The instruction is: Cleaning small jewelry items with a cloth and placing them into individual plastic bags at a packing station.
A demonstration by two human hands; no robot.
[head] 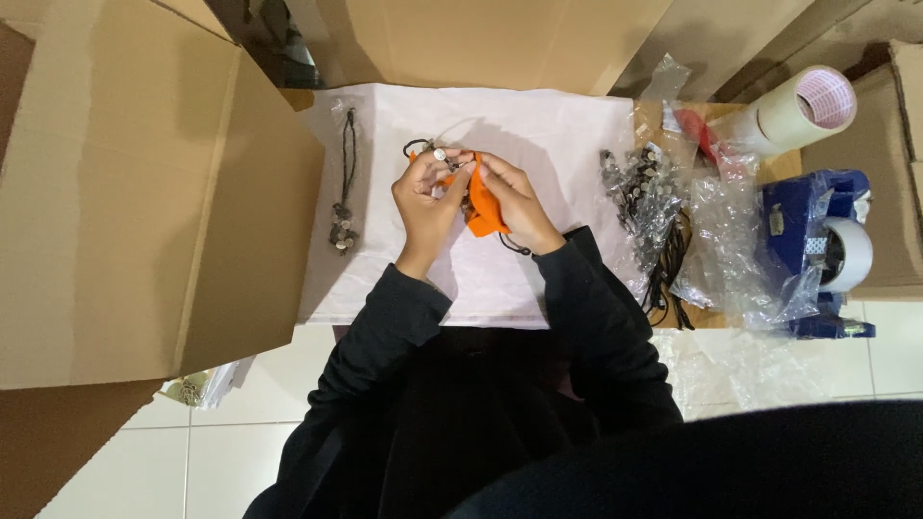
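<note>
- Left hand (426, 197) curled, fingertips pinched on a small silver piece of a black cord (420, 146).
- Right hand (511, 197) half closed, fingers gripping an orange cloth (484, 213), thumb pressed toward the left fingertips.
- Both hands together, above the white sheet (548, 135) on the desk.
- Cord looped just beyond the knuckles, another stretch trailing below the right wrist.
- Second beaded cord (343, 207) flat on the sheet, left of the hands.
- Pile of bagged cords (646, 192) to the right, near a tape roll (803, 108).
</note>
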